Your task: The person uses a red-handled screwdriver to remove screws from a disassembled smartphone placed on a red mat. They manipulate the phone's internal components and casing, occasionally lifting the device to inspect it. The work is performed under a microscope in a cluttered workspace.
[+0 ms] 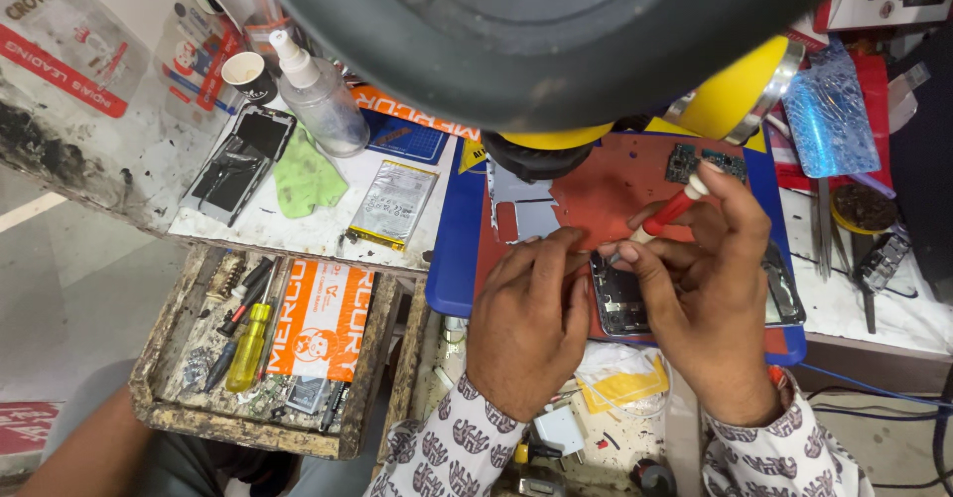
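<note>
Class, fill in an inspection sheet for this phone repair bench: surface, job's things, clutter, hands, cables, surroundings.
Surface: red work mat on a blue mat, on a stained white bench top.
Job's things: opened phone on the red mat; red-and-white screwdriver; small circuit boards beyond it.
Clutter: phone battery, green cloth, spray bottle, paper cup, phone frame; wooden tray with a yellow screwdriver.
Hands: left hand steadies the phone's edge; right hand grips the red-and-white screwdriver.
Cables: blue wires at the right.
Surroundings: black and yellow lamp head overhead; grey floor.
</note>
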